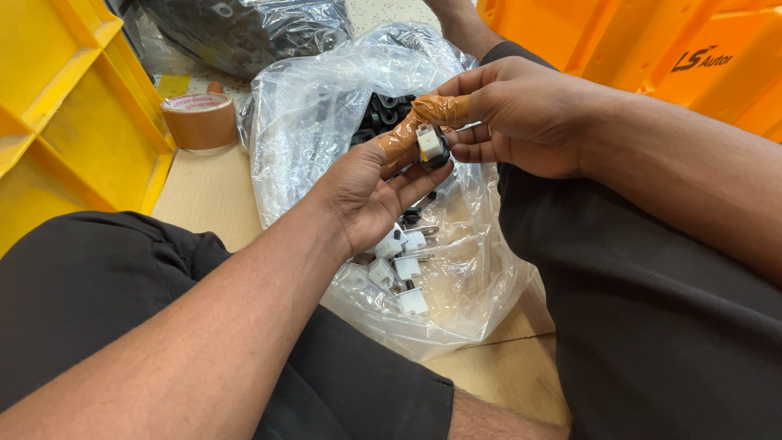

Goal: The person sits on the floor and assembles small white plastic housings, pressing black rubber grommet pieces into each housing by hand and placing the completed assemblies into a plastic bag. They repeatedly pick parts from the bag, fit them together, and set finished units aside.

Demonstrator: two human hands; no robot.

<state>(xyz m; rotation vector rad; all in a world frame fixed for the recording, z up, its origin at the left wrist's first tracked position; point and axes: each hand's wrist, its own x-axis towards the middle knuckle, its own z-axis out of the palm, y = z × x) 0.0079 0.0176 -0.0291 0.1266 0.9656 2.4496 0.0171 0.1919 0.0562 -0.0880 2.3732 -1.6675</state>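
Hands (bag rim near) on part

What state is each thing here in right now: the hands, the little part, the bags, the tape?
Left hand: palm up, taped thumb on the small part.
Right hand: taped forefinger pinching the small part from above.
Small part: white and black, held between both hands.
Clear bag: open, white pieces loose inside.
Tape roll: lying flat on cardboard, partly used.
Dark bag: full; I cannot tell if it is closed.
Yellow bin: nothing visible inside.
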